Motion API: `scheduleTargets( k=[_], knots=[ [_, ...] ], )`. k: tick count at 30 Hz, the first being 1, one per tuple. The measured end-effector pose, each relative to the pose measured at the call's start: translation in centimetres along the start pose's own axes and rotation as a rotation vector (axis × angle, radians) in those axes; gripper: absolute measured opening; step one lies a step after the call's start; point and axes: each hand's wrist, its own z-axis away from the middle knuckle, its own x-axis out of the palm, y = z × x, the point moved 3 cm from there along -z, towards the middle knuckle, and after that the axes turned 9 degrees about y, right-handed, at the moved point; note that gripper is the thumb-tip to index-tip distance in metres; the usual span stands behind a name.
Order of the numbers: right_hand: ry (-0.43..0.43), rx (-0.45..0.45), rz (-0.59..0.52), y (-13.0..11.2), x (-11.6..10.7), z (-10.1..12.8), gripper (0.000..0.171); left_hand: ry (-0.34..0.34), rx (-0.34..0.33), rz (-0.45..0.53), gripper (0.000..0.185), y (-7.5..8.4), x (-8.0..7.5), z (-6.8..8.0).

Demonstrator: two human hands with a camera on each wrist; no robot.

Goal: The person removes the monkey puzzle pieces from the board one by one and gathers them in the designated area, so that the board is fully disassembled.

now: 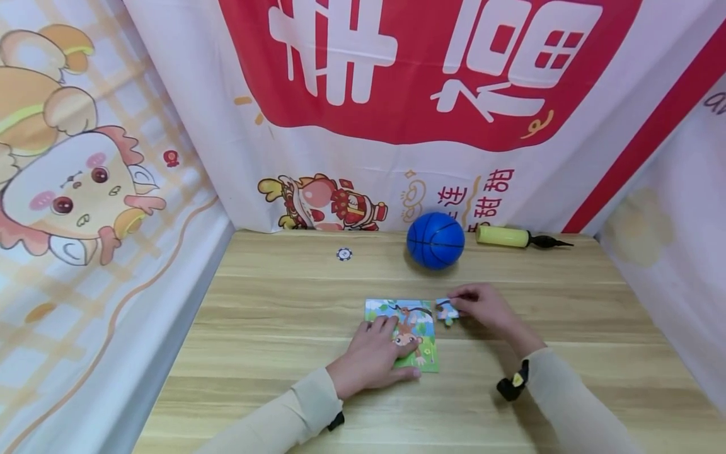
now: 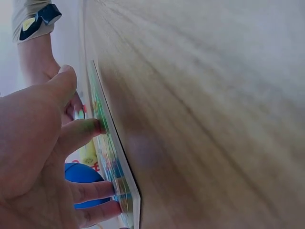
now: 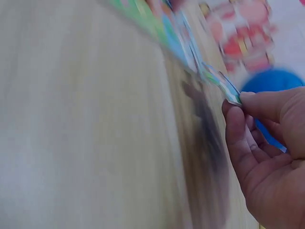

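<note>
A jigsaw puzzle (image 1: 416,326) with a monkey picture lies flat on the wooden table. My left hand (image 1: 371,356) rests on it with fingers spread, covering its left and lower part; the left wrist view shows the fingertips (image 2: 112,190) touching its face near the edge. Just right of the puzzle's upper right corner, my right hand (image 1: 482,307) pinches a loose puzzle piece (image 1: 447,309) between thumb and fingers. In the right wrist view that piece (image 3: 223,86) is tilted, held by one end, with its shadow on the table below.
A blue ball (image 1: 435,241) with black lines sits behind the puzzle. To its right lies a yellow hand pump (image 1: 503,236) with a black nozzle. A small round chip (image 1: 343,254) is at the back left. Printed cloth (image 1: 363,151) hangs behind the table (image 1: 272,302).
</note>
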Motion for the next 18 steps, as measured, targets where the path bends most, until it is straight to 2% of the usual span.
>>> scheduleTargets(
  k=[5,9,13,18],
  knots=[
    [0.002,0.102,-0.001,2.8,-5.5,0.1,0.034,-0.006,-0.003,0.007,0.068,-0.1,0.1,0.0],
    [0.005,0.153,0.023,3.9,-8.7,0.4,0.038,-0.003,0.001,-0.009,0.069,-0.2,0.1,-0.1],
    [-0.015,0.151,0.038,4.4,-10.1,0.7,0.039,-0.003,0.004,-0.014,0.069,-0.2,0.1,-0.1],
    [-0.019,0.176,0.042,4.7,-10.3,0.5,0.039,-0.007,0.002,-0.013,0.070,-0.2,0.3,-0.1]
  ],
)
